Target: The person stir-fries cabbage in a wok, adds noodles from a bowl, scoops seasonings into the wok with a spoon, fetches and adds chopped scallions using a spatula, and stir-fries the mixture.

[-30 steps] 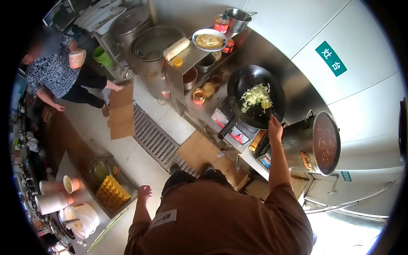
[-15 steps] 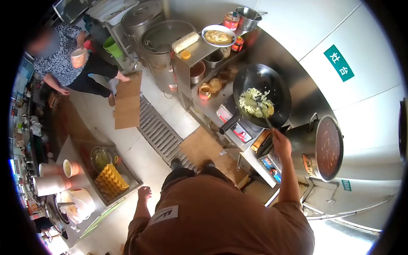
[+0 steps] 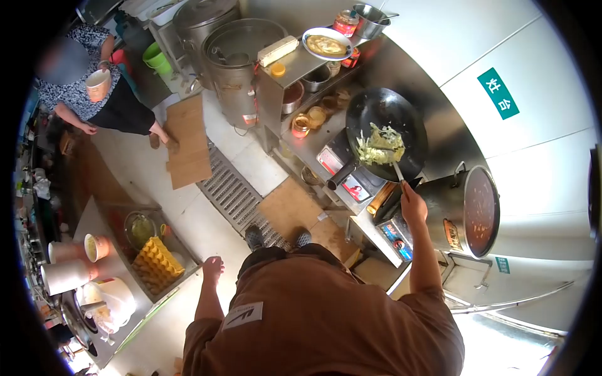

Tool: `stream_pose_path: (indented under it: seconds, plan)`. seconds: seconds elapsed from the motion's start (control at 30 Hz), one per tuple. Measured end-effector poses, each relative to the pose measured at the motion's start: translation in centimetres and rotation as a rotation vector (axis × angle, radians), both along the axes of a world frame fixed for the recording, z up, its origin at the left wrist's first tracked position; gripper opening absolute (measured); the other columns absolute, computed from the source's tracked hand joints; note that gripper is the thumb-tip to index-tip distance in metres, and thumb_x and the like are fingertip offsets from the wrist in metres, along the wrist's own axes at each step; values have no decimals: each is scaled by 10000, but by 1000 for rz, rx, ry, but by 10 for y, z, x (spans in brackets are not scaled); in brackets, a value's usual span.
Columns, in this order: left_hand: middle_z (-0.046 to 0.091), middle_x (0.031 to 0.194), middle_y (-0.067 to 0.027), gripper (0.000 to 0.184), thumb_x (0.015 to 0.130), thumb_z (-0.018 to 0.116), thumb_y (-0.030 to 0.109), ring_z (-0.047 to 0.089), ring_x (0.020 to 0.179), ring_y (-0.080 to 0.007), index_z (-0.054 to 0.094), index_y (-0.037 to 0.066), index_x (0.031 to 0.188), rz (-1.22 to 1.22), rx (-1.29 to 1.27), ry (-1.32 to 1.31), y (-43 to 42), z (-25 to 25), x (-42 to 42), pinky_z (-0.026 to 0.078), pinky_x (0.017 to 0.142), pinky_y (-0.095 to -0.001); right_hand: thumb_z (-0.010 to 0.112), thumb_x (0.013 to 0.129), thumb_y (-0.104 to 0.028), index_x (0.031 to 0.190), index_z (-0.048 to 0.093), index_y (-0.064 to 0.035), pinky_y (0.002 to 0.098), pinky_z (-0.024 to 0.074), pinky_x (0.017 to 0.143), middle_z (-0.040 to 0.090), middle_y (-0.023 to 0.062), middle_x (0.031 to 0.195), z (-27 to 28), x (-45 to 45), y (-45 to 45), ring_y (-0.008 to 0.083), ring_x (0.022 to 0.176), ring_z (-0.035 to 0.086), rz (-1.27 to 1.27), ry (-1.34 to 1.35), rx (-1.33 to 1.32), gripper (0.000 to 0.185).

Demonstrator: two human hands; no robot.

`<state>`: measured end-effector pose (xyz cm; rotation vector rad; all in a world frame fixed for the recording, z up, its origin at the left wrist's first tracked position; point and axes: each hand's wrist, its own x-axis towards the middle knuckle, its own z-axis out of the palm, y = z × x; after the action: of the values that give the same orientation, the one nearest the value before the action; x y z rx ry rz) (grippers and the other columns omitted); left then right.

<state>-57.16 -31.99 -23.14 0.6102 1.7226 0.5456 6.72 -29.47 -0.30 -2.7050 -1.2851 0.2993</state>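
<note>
My right hand [image 3: 413, 205] is closed round the handle of a spatula [image 3: 397, 170], whose head is down among chopped pale-green cabbage [image 3: 380, 146]. The cabbage lies in the lower part of a black wok [image 3: 411, 119] on the stove. The wok's dark handle [image 3: 342, 175] points toward the counter's front edge, with neither hand on it. Away from the counter, my left hand [image 3: 213, 268] hangs at my side with its fingers loosely bent and apart, holding nothing.
A large pot of reddish liquid [image 3: 481, 213] stands right of the wok. Beyond it on the left are an opened jar [image 3: 301, 125] and a shelf with a plate of yellowish food [image 3: 327, 44]. Another person [image 3: 81, 81] holds a paper tub [image 3: 98, 85]. Cardboard [image 3: 188, 144] covers part of the floor.
My right hand has shifted the spatula slightly, and the cabbage lies rearranged in the wok. The other person has moved a little to the left. My view has shifted slightly.
</note>
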Motion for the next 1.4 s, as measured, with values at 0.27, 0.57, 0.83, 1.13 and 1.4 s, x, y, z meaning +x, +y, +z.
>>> stream_pose_path:
  seconds: [0.27, 0.57, 0.83, 1.13, 1.4]
  plan:
    - [472, 557, 2, 133, 831, 526, 127, 471, 435, -104, 517, 102, 700, -73, -232, 78, -27, -7, -38, 371, 382, -244, 560, 822, -254, 1154, 617, -154, 357, 483, 738, 651, 160, 942, 80, 33, -16, 323, 858, 625, 72, 274, 217, 352]
    - [570, 682, -40, 145, 846, 544, 194, 542, 536, -129, 580, 55, 861, -101, -129, 43, -14, -14, -39, 448, 466, -259, 534, 841, -208, 1141, 599, -41, 380, 472, 767, 657, 180, 949, -19, 79, 38, 312, 895, 636, -80, 93, 406, 350]
    - [605, 694, -75, 237, 813, 549, 243, 588, 611, -178, 611, 16, 837, -155, 3, 186, -28, 1, -12, 478, 598, -330, 547, 882, -159, 1217, 568, -13, 206, 416, 594, 626, 0, 789, -42, 53, 56, 41, 685, 530, 76, 655, 417, 365]
    - [584, 682, -41, 119, 826, 555, 174, 575, 577, -165, 599, 65, 847, -319, -364, 221, -45, -18, -33, 482, 485, -298, 543, 855, -203, 1195, 594, -140, 323, 479, 710, 657, 143, 917, -16, 54, 22, 250, 796, 648, 54, 65, 249, 349]
    - [563, 711, -37, 151, 861, 548, 192, 531, 552, -116, 574, 49, 903, 81, -94, 2, -1, -19, -19, 425, 458, -242, 571, 846, -163, 1184, 600, -56, 233, 423, 613, 617, 40, 776, 48, 73, -15, 90, 643, 531, 47, 431, 41, 356]
